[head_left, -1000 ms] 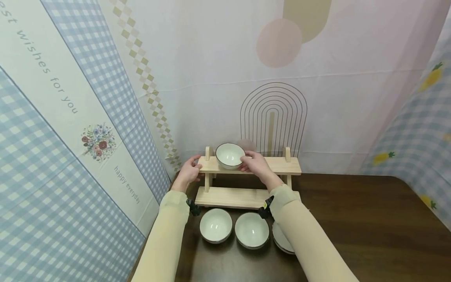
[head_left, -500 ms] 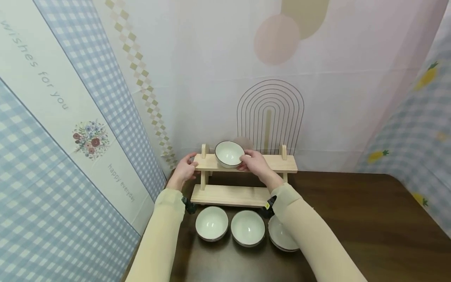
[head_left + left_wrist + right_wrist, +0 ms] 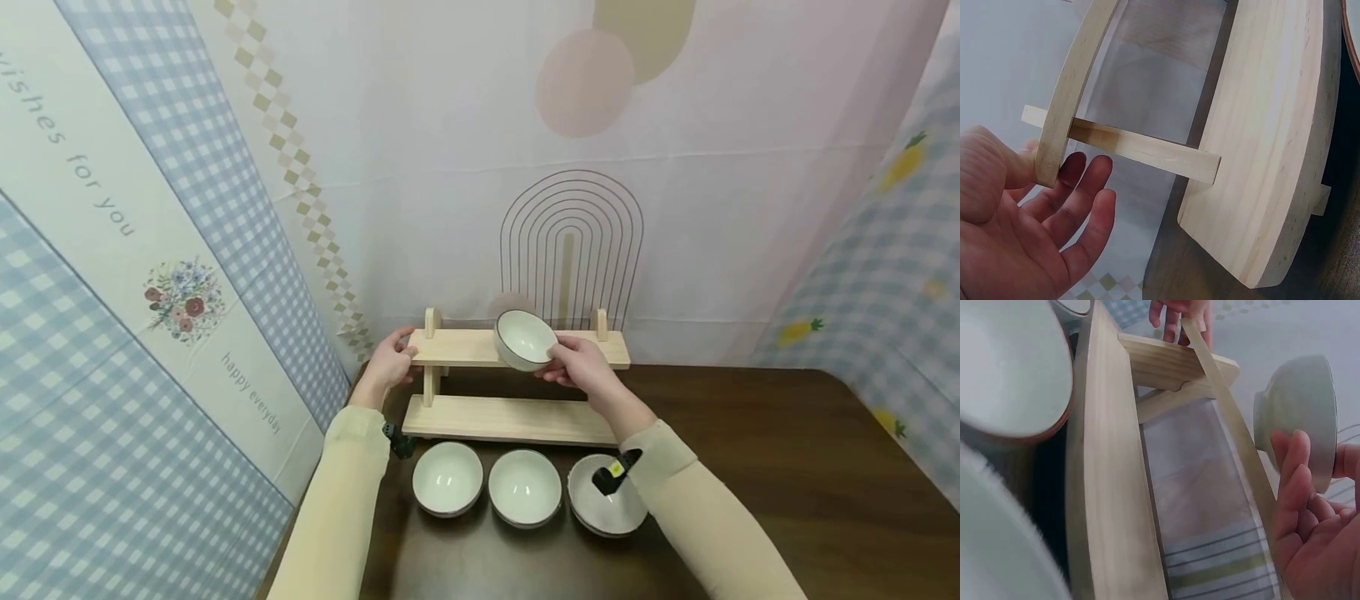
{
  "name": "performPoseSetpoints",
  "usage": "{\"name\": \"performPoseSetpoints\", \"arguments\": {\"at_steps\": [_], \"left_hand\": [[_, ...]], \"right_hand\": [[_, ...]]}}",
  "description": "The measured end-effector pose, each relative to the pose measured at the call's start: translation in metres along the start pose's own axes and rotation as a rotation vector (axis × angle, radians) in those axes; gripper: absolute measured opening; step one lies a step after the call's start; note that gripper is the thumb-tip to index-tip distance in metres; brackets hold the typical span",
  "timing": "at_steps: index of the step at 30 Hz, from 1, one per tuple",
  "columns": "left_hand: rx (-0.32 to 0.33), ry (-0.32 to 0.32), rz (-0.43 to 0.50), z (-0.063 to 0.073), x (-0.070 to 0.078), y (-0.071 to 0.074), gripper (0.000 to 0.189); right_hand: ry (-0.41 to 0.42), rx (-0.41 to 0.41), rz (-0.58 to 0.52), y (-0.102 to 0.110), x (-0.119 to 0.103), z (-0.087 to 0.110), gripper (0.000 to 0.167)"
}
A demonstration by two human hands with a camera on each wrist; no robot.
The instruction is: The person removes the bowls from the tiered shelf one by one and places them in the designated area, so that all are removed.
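Observation:
A small white bowl [image 3: 527,337] with a dark rim is pinched at its right side by my right hand [image 3: 581,367]. It tilts over the upper board of a two-tier wooden shelf [image 3: 465,346]. In the right wrist view the bowl [image 3: 1304,406] shows its outer wall, thumb at the rim and fingers [image 3: 1297,450] under it. My left hand [image 3: 390,362] grips the left end of the upper board. In the left wrist view, the thumb of that hand [image 3: 1029,231] lies over the board end [image 3: 1060,137] and its fingers curl beneath.
In front of the shelf, a left bowl [image 3: 447,479], a middle bowl [image 3: 525,489] and a right bowl [image 3: 600,508] stand in a row on the dark table [image 3: 750,467]. The right one looks stacked. A patterned cloth [image 3: 420,208] hangs behind the shelf.
My right hand has carried the small bowl rightward along the upper board, towards its middle. The left hand keeps its hold on the board end. The right forearm now uncovers more of the right bowl.

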State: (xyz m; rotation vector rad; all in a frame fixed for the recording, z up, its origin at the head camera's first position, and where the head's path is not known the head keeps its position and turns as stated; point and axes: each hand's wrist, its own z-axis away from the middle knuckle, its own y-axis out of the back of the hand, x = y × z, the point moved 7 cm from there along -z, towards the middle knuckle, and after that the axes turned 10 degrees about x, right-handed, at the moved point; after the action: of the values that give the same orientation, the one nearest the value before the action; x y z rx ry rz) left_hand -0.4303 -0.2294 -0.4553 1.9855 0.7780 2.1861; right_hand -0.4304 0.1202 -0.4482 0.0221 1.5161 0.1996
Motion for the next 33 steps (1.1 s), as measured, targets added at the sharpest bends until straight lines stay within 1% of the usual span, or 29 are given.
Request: {"name": "performPoseSetpoints", "arguments": {"at_steps": [3, 5, 11, 13, 18, 23, 26, 30, 33], "left_hand": [[-0.002, 0.003, 0.002, 0.0, 0.0, 0.0, 0.054], [-0.002, 0.004, 0.002, 0.0, 0.001, 0.0, 0.054], [0.003, 0.009, 0.003, -0.001, 0.001, 0.0, 0.054], [0.006, 0.012, 0.002, -0.002, 0.001, -0.001, 0.054], [0.004, 0.019, 0.003, 0.0, 0.001, -0.002, 0.055], [0.005, 0.033, 0.012, -0.001, 0.001, -0.004, 0.055], [0.006, 0.039, 0.022, -0.001, 0.0, -0.005, 0.055], [0.012, 0.049, 0.03, -0.002, -0.002, -0.006, 0.055], [0.024, 0.054, 0.031, -0.004, -0.002, -0.006, 0.055]], "right_hand": [[-0.01, -0.009, -0.007, 0.012, 0.005, 0.01, 0.056], [-0.016, -0.017, 0.01, 0.021, 0.006, 0.017, 0.056], [-0.034, -0.05, 0.105, 0.046, 0.018, 0.041, 0.056], [-0.034, -0.065, 0.124, 0.054, 0.023, 0.049, 0.057], [0.001, -0.099, 0.137, 0.076, 0.034, 0.07, 0.059], [0.018, -0.099, 0.161, 0.112, 0.049, 0.086, 0.061], [0.005, -0.092, 0.18, 0.137, 0.062, 0.094, 0.064], [-0.019, -0.115, 0.192, 0.17, 0.079, 0.106, 0.067], [-0.016, -0.146, 0.211, 0.193, 0.09, 0.113, 0.069]]}}
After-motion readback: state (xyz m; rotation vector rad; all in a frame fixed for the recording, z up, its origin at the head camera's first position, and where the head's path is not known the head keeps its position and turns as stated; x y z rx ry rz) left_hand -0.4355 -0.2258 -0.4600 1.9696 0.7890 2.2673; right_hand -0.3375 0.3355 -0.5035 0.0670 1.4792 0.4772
